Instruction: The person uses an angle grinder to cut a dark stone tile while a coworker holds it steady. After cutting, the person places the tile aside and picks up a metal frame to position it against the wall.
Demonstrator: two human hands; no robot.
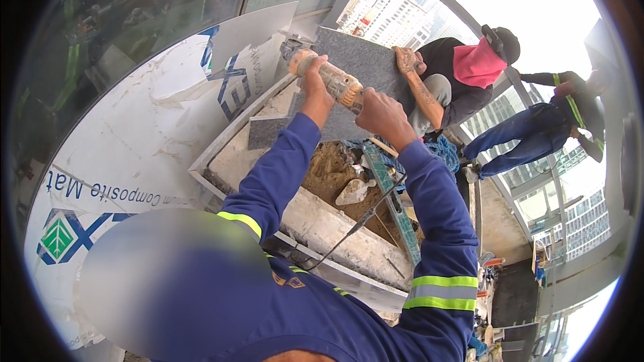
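Note:
My left hand (316, 84) grips the front body of a dusty orange angle grinder (329, 77), and my right hand (384, 115) is closed round its rear end. The grinder's head and metal guard (295, 43) are at the left edge of a dark grey speckled stone slab (362, 53), with faint dust beside it; whether the disc touches the stone I cannot tell. A crouching co-worker in a pink face cloth has a hand (409, 60) on the slab's right side. A black cord (349, 233) runs below the grinder, and another grey stone piece (267, 133) lies under my arms.
A white printed panel (134, 141) leans along dark glazing at left. Below are a concrete-edged bed (335, 233) of brown soil (329, 167), a teal bar (396, 214) and blue rope (443, 154). Another person (530, 127) stands at right by tall windows and frames.

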